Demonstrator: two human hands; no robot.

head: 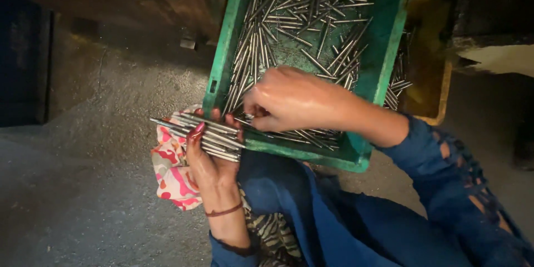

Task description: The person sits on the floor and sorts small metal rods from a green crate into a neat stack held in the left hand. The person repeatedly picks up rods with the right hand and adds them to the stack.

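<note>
Many thin metal rods lie bundled side by side across the left hand; the fingers curl up over the bundle and clamp it against the palm, just outside the near left corner of a green plastic crate; a floral cloth in pink, red and white lies under that hand. Loose rods of the same kind cover the crate floor in a scattered heap; the right hand reaches into the near end of the crate, fingers bent down and pinched among the rods there; whether it has hold of one cannot be told. Beyond the crate's right wall, further rods rest in a yellow container; a blue sleeve covers the right forearm; grey concrete floor surrounds the work.
</note>
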